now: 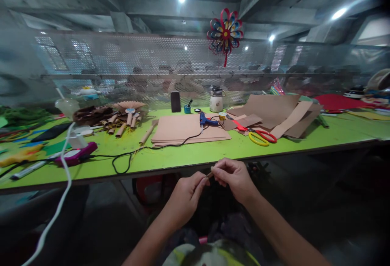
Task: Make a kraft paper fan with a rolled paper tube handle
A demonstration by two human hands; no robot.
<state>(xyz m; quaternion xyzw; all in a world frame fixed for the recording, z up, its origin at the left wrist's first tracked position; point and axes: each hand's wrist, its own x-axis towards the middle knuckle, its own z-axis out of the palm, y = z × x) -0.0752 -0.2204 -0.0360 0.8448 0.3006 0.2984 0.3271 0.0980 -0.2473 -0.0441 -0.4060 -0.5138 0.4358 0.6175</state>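
My left hand (189,195) and my right hand (233,178) meet just in front of the table's near edge. Between their fingertips they pinch a small brown paper piece (209,174), mostly hidden by the fingers. Beyond them, a blue glue gun (209,120) rests on a stack of brown cardboard sheets (173,130). To the right lie scissors (258,136) with red and yellow handles, beside cut brown paper (271,109). One rolled paper tube (148,133) lies left of the stack; more paper tubes (121,130) with yellow strings are piled farther left.
On the green table (164,158), a black cable loops toward a purple power strip (77,154). A white cable (62,193) hangs over the left edge. A jar (216,100), a phone (176,102) and a blue pot (187,109) stand along the back, before a perforated screen (152,55).
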